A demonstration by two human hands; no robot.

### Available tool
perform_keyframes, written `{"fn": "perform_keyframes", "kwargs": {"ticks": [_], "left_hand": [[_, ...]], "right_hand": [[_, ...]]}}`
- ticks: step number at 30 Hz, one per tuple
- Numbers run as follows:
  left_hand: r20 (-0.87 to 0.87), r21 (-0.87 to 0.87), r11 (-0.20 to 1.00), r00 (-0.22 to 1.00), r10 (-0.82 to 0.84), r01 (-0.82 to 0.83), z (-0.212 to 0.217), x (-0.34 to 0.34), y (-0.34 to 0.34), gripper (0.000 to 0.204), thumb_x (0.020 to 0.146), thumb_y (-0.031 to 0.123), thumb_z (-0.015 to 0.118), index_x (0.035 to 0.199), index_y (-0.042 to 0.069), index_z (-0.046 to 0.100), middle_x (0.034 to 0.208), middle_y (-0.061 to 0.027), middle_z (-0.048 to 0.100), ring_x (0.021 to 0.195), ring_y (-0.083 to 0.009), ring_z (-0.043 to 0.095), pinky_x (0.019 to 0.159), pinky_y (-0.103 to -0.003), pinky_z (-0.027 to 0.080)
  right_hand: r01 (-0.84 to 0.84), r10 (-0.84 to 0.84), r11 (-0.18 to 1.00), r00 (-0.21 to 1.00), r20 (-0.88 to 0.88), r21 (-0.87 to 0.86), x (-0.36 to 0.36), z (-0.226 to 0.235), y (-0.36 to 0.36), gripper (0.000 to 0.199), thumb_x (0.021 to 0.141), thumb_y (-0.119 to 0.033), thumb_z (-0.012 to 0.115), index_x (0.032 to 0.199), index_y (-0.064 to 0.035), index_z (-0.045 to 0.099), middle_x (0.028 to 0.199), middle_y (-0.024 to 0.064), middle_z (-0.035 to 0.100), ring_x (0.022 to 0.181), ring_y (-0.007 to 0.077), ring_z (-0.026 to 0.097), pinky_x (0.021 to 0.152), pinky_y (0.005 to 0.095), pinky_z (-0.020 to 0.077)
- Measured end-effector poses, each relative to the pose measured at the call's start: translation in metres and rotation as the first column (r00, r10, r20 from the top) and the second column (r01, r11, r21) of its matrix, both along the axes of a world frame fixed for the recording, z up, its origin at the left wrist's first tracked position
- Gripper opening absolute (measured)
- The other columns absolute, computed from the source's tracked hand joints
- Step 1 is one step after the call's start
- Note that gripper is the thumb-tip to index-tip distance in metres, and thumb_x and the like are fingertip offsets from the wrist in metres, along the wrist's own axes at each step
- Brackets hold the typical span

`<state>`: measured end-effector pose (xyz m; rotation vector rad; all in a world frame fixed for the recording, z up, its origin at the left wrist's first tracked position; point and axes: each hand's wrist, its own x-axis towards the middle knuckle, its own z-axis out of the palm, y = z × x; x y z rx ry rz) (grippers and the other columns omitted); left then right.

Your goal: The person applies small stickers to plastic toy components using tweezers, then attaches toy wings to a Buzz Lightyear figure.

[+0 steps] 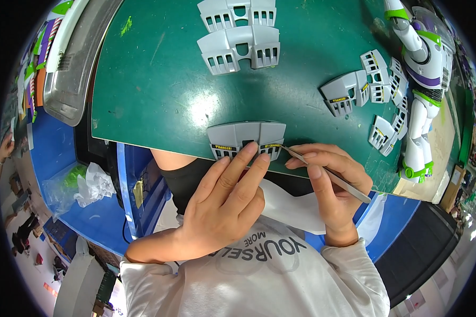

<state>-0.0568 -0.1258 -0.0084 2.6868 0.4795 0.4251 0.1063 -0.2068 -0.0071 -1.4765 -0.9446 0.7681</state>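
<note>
Here your right hand [337, 203] has its fingers clamped on the tweezers [350, 188], tip right by the label [272, 146] on the grey part [248, 130], while your left hand [222, 206] lays its fingers, slightly apart, on that part at the worktop [153, 95]'s near edge, two more parts [222, 40] well beyond

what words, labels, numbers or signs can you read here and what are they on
Wording is not copied out here, only where it stands.
Part at the left hand: two black labels with yellow lettering, legible.
Shirt: large dark letters, legible in part.
Right-side parts: black-and-yellow labels, one legible, others too small.
Top parts: no lettering seen.
</note>
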Motion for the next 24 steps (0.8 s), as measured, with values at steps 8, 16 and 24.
{"fn": "perform_keyframes", "kwargs": {"ticks": [8,16,24], "left_hand": [[-0.040,-0.021,1.000,0.999,-0.001,0.000,0.003,-0.001,-0.002,0.010,0.074,0.005,0.051,0.064,0.006,0.047,0.119,-0.0129,0.050,0.110,-0.0236,0.050,0.093,-0.033,0.035],[-0.075,-0.022,1.000,0.997,0.003,-0.004,0.007,0.000,0.000,0.010,0.074,0.005,0.050,0.065,0.005,0.047,0.119,-0.0133,0.051,0.110,-0.0218,0.050,0.094,-0.031,0.034],[-0.084,-0.003,1.000,0.996,0.001,-0.002,0.005,0.002,0.001,0.009,0.072,0.005,0.051,0.065,0.006,0.047,0.118,-0.0127,0.051,0.109,-0.0210,0.051,0.094,-0.032,0.033]], "right_hand": [[0.001,-0.001,1.000,1.000,0.004,0.007,-0.001,0.000,-0.003,0.015,0.074,0.010,0.051,0.085,0.0062,0.060,0.088,0.0182,0.061,0.072,0.0198,0.063,0.060,0.0237,0.0510],[0.021,-0.022,0.999,1.000,-0.020,-0.035,-0.004,0.002,-0.001,0.016,0.074,0.011,0.052,0.087,0.0062,0.060,0.089,0.0178,0.060,0.074,0.0195,0.063,0.063,0.0247,0.0525],[0.020,-0.021,0.999,1.000,-0.021,-0.034,-0.002,-0.001,0.002,0.017,0.074,0.011,0.053,0.089,0.0063,0.060,0.089,0.0170,0.061,0.074,0.0186,0.062,0.063,0.0239,0.0521]]}}
